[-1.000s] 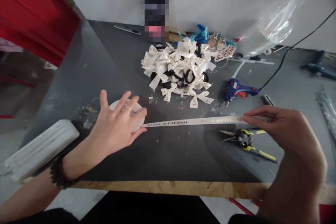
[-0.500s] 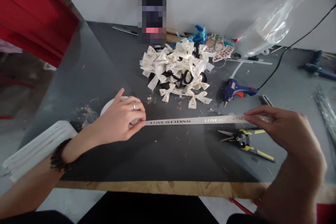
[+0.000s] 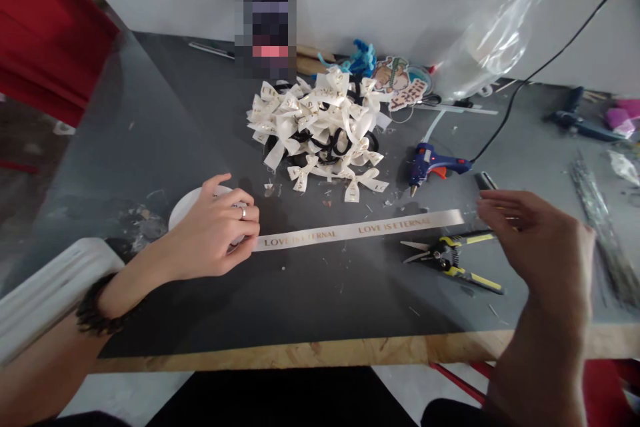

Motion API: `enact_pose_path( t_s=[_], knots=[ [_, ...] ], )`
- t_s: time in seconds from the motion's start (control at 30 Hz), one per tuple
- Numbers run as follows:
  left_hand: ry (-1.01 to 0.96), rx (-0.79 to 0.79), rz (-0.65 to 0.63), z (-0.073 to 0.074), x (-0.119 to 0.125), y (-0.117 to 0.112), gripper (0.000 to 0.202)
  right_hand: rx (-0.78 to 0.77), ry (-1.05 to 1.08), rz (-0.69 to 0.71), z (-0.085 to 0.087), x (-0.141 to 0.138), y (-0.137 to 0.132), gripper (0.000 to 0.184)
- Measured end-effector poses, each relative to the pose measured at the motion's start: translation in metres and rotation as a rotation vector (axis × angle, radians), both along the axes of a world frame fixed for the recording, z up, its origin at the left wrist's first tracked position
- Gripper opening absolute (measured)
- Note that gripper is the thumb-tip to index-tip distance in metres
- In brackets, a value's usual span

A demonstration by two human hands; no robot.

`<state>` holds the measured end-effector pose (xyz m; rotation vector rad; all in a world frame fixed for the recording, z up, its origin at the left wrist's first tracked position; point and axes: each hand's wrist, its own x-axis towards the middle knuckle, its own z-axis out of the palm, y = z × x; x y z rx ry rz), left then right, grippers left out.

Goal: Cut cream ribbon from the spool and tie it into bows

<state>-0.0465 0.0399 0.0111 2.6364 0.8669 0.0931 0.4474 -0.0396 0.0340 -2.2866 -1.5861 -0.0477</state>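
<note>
My left hand (image 3: 213, 237) rests curled on a white ribbon roll (image 3: 183, 207) and pins the near end of a cream ribbon strip (image 3: 360, 230) printed LOVE IS ETERNAL. The strip lies flat on the dark table, running right. My right hand (image 3: 537, 243) hovers just past the strip's free right end, fingers loosely apart and holding nothing. Yellow-handled scissors (image 3: 453, 260) lie just below the strip, close to my right hand.
A pile of cream ribbon bows on black hair ties (image 3: 320, 127) sits behind the strip. A blue glue gun (image 3: 433, 163) with its cord lies to the right. A clear plastic bag (image 3: 490, 47), a white tray (image 3: 45, 293) and a red chair (image 3: 45, 33) stand around.
My right hand has let go of the ribbon's right end, and the strip now lies loose on the table. My left hand has curled down onto the roll.
</note>
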Motion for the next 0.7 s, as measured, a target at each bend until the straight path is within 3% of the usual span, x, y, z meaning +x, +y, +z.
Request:
enact_pose_path(
  t_s=[0.07,0.1,0.17,0.23,0.33,0.47,0.57,0.7],
  knots=[
    [-0.004,0.013,-0.003,-0.001,0.000,0.000,0.022,0.017,-0.087,-0.030,-0.004,0.005,-0.020,0.037],
    [-0.006,0.015,-0.004,-0.001,0.000,0.000,0.023,-0.070,-0.117,0.020,-0.007,0.009,-0.033,0.043],
    [-0.015,0.013,-0.002,-0.002,0.000,-0.001,0.025,-0.333,-0.098,0.269,-0.017,0.017,-0.059,0.074],
    [-0.025,0.001,0.000,-0.001,-0.001,-0.001,0.026,-0.456,-0.180,0.404,-0.029,0.023,-0.082,0.099],
    [-0.050,-0.015,-0.004,-0.001,-0.001,0.000,0.026,-0.425,-0.282,0.428,-0.043,0.027,-0.098,0.093],
    [-0.060,-0.042,0.000,-0.001,-0.002,0.001,0.028,-0.382,-0.352,0.445,-0.051,0.041,-0.090,0.091],
    [-0.059,-0.069,0.012,-0.001,-0.002,0.002,0.029,-0.394,-0.378,0.582,-0.051,0.055,-0.077,0.092],
    [-0.064,-0.081,0.025,-0.002,-0.002,0.002,0.029,-0.495,-0.524,0.560,-0.042,0.058,-0.071,0.091]
  ],
)
